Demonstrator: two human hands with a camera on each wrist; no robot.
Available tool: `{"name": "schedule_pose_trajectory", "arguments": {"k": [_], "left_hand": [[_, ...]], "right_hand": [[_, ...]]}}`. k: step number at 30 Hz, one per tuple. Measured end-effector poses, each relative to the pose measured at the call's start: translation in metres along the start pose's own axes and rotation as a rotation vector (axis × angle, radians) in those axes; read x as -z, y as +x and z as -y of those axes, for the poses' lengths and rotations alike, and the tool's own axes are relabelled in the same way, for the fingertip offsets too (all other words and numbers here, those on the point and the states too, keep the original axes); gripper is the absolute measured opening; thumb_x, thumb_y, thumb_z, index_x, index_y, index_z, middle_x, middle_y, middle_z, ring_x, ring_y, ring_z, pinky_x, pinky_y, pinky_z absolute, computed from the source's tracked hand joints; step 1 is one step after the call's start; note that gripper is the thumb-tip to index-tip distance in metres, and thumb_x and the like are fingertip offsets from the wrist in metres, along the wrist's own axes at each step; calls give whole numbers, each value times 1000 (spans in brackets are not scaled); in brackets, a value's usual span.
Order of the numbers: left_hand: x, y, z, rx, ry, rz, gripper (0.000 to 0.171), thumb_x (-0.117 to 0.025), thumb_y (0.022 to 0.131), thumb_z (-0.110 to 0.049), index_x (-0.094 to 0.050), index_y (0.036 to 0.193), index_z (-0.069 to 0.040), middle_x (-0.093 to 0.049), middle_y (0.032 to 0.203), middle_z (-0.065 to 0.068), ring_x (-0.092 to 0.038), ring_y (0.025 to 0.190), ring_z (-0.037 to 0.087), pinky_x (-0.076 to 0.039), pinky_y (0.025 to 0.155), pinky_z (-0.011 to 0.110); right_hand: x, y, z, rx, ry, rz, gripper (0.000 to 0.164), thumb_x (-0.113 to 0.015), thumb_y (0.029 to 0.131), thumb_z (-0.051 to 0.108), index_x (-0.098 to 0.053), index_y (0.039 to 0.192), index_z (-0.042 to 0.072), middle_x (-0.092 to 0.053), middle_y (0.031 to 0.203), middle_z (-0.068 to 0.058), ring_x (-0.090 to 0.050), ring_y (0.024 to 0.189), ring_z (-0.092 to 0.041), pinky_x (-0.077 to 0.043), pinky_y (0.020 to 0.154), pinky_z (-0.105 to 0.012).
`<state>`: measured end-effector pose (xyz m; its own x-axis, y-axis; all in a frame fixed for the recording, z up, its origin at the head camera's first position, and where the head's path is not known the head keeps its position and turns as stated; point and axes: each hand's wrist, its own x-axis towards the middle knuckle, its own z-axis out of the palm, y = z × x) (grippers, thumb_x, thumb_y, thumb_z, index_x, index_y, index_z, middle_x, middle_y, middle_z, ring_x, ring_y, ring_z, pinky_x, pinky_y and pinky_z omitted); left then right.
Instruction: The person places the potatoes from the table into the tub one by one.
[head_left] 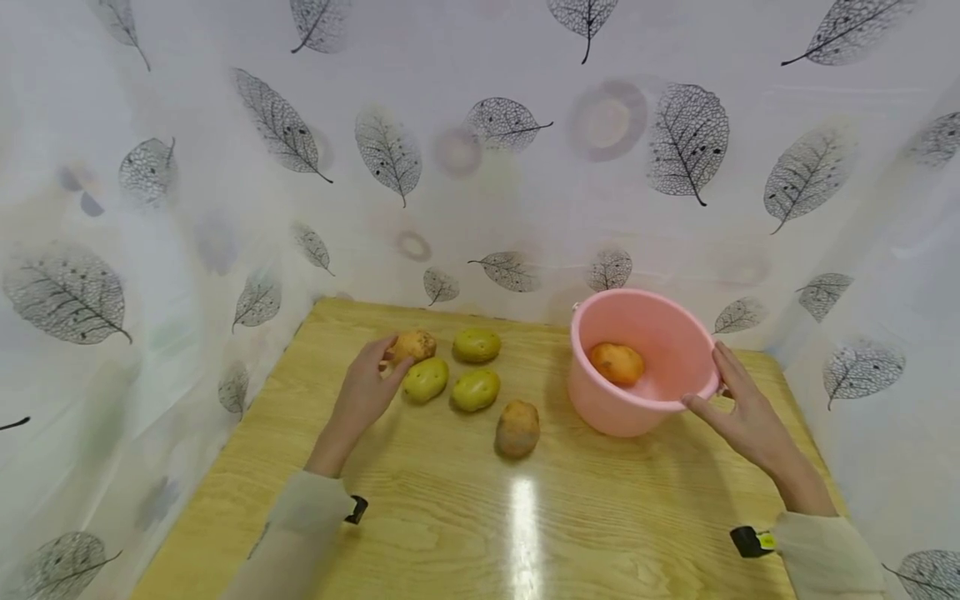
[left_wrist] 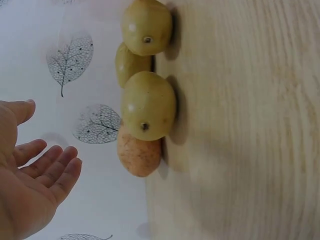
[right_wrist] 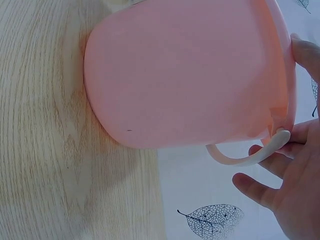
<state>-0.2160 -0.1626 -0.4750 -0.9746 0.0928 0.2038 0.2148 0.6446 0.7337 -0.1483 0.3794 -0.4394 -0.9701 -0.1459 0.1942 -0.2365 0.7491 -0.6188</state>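
Note:
My left hand [head_left: 369, 385] reaches over the table's left side beside a brown potato [head_left: 417, 343]. In the left wrist view its fingers [left_wrist: 64, 172] are spread loosely, apart from the potato [left_wrist: 139, 156]. Three smooth yellow-green fruits [head_left: 476, 390] are grouped close by. Another potato [head_left: 517, 429] lies nearer the front. On the right stands a pink bucket [head_left: 622, 417] with one potato [head_left: 617, 364] inside. My right hand [head_left: 753, 421] holds the bucket's rim, thumb on its near side; the white handle [right_wrist: 250, 157] hangs by the fingers.
The wooden table [head_left: 450, 517] has a bright light reflection at the front middle. A white sheet with dark leaf prints [head_left: 507, 121] rises behind the table and along both sides.

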Motion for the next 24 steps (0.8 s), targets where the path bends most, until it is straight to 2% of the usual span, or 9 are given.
{"name": "schedule_pose_trajectory", "arguments": {"k": [5, 10, 14, 17, 21, 24], "left_hand": [[-7, -1, 10, 46, 16, 55, 61, -65, 104, -25, -43, 152, 6, -51, 145, 25, -56, 123, 38, -50, 101, 51], [-15, -2, 21, 97, 42, 123, 68, -66, 103, -29, -37, 156, 4, -51, 143, 26, -55, 124, 40, -49, 103, 54], [-23, -1, 31, 125, 55, 154, 74, -67, 102, -32, -34, 158, 3, -49, 145, 27, -54, 127, 41, -48, 105, 56], [-29, 0, 37, 146, 62, 163, 75, -68, 102, -33, -34, 157, 4, -48, 147, 28, -53, 127, 42, -47, 106, 57], [-35, 0, 40, 170, 62, 171, 75, -69, 101, -32, -35, 155, 8, -48, 145, 30, -54, 127, 43, -46, 106, 58], [-38, 0, 41, 179, 47, 173, 73, -71, 100, -29, -37, 153, 9, -49, 144, 30, -53, 128, 44, -45, 107, 58]], "right_hand": [[1, 1, 0, -3, 2, -3, 90, -72, 97, 26, -16, 165, 6, -12, 171, -17, -49, 123, -44, -37, 86, -18], [0, 1, 0, 6, 10, -8, 90, -72, 98, 25, -16, 165, 7, -11, 172, -15, -49, 124, -43, -36, 87, -13], [-1, 1, 1, 11, 17, -9, 89, -71, 98, 25, -15, 165, 7, -10, 172, -14, -48, 124, -44, -34, 87, -10], [-1, 0, 0, 5, 13, -3, 89, -70, 99, 26, -14, 166, 7, -10, 172, -13, -48, 124, -44, -37, 87, -15], [0, -1, 0, -6, 7, 3, 89, -70, 99, 26, -14, 166, 8, -10, 172, -13, -49, 123, -42, -42, 89, -28], [1, -1, 1, -9, 11, 4, 90, -71, 98, 26, -15, 166, 8, -10, 172, -14, -49, 123, -42, -42, 89, -32]]}}
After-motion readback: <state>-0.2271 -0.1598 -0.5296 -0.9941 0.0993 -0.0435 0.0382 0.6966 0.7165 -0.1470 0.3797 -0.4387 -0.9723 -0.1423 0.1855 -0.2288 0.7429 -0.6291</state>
